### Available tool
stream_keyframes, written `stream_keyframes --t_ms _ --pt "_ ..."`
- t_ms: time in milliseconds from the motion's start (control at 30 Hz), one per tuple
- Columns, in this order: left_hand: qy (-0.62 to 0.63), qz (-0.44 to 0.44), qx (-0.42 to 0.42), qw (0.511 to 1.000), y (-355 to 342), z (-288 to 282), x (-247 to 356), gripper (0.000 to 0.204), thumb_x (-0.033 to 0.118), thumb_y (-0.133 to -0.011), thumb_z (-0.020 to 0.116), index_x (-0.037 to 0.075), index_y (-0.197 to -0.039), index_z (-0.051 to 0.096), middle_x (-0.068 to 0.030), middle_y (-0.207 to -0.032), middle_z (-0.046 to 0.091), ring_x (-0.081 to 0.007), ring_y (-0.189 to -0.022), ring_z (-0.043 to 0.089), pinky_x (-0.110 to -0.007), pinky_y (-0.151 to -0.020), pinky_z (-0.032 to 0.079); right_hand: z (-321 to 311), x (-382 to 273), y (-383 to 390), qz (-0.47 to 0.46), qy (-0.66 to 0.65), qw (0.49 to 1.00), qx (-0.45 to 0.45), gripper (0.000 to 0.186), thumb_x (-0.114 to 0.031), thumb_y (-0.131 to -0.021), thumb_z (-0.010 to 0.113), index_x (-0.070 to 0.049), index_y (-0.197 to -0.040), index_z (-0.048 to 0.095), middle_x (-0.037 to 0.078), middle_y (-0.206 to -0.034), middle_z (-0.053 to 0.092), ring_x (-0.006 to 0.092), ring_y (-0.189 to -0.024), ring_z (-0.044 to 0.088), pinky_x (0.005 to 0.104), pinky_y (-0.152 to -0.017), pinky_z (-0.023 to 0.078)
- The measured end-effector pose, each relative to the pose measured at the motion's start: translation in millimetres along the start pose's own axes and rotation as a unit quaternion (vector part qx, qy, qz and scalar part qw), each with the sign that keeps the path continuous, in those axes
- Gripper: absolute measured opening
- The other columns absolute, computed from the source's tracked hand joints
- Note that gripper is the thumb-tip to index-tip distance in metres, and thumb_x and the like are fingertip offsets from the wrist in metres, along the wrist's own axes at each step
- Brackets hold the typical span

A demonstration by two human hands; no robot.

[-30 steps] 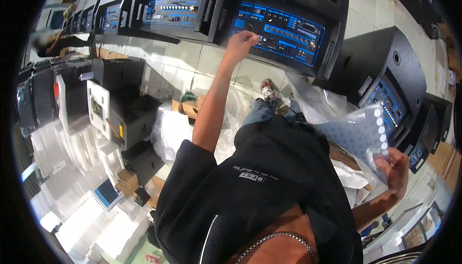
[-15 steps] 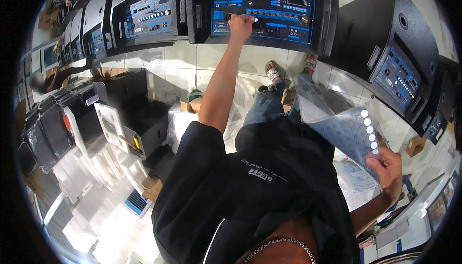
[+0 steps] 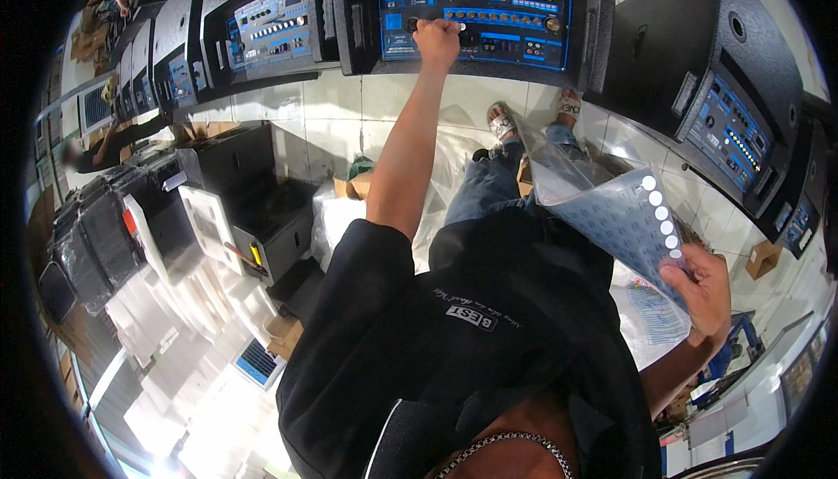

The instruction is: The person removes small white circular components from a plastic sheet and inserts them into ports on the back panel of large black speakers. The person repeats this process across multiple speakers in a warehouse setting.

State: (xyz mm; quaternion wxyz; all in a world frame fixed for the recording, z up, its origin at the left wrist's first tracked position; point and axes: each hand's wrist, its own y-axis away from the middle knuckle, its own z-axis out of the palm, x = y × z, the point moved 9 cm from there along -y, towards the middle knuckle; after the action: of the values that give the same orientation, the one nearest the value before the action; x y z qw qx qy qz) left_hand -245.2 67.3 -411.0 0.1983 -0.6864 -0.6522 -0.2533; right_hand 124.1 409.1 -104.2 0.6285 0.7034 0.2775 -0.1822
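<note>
Fingers of the left hand pinched closed on a knob of the blue speaker control panel; the right hand gripped the sticker sheet (some round stickers remained), so labelling seemed unfinished.

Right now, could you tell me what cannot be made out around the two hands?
- Head view: what the left hand touches on the blue control panel; its fingers hide it.
- The right hand holds a translucent sheet of white round stickers; its print is too small.
- Far left, a person is blurred.
</note>
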Motion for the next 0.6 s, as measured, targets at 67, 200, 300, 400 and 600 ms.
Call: stream_keyframes --t_ms 67,200,300,400,600 --pt "0.003 0.002 0.016 1.000 1 -2 -2 0.016 0.026 -0.083 0.075 0.010 -0.083 0.078 -0.0126 -0.091 0.072 -0.0315 -0.105 0.057 -0.049 -0.094 0.039 0 2 -4 -0.003 -0.012 1.000 -0.007 0.024 -0.003 -0.089 0.070 0.007 -0.111 0.066 0.008 -0.096 0.071 0.0104 -0.087 0.063 0.0266 -0.082 0.050" --pt "0.014 0.009 0.029 0.999 3 -1 -1 0.015 0.025 -0.083 0.075 0.010 -0.081 0.078 -0.0121 -0.090 0.071 -0.0314 -0.105 0.057 -0.049 -0.094 0.039 -2 3 -8 -0.002 -0.005 1.000 -0.007 0.025 -0.002 -0.089 0.070 0.006 -0.112 0.066 0.007 -0.095 0.071 0.0103 -0.087 0.063 0.0262 -0.083 0.050" --pt "0.007 0.014 0.037 0.999 4 -3 3 0.014 0.024 -0.083 0.075 0.010 -0.080 0.078 -0.0122 -0.090 0.071 -0.0312 -0.104 0.056 -0.049 -0.093 0.039 0 -2 -12 -0.009 -0.005 1.000 -0.014 0.025 -0.003 -0.089 0.071 0.006 -0.112 0.066 0.007 -0.095 0.071 0.0099 -0.087 0.063 0.0258 -0.082 0.050" --pt "-0.004 0.019 0.045 0.999 7 -6 10 0.014 0.022 -0.083 0.074 0.009 -0.080 0.078 -0.0116 -0.089 0.071 -0.0309 -0.104 0.056 -0.049 -0.094 0.038 1 -5 -14 -0.009 -0.012 1.000 -0.010 0.024 -0.002 -0.089 0.070 0.006 -0.111 0.067 0.007 -0.095 0.071 0.0097 -0.086 0.063 0.0255 -0.082 0.049" --pt "0.002 0.025 0.076 0.997 13 -13 16 0.013 0.020 -0.083 0.072 0.009 -0.078 0.077 -0.0108 -0.086 0.070 -0.0304 -0.103 0.055 -0.047 -0.093 0.037 1 -7 -21 -0.017 0.008 1.000 -0.022 0.023 0.000 -0.088 0.070 0.006 -0.110 0.068 0.007 -0.092 0.072 0.0095 -0.084 0.063 0.0252 -0.080 0.050"
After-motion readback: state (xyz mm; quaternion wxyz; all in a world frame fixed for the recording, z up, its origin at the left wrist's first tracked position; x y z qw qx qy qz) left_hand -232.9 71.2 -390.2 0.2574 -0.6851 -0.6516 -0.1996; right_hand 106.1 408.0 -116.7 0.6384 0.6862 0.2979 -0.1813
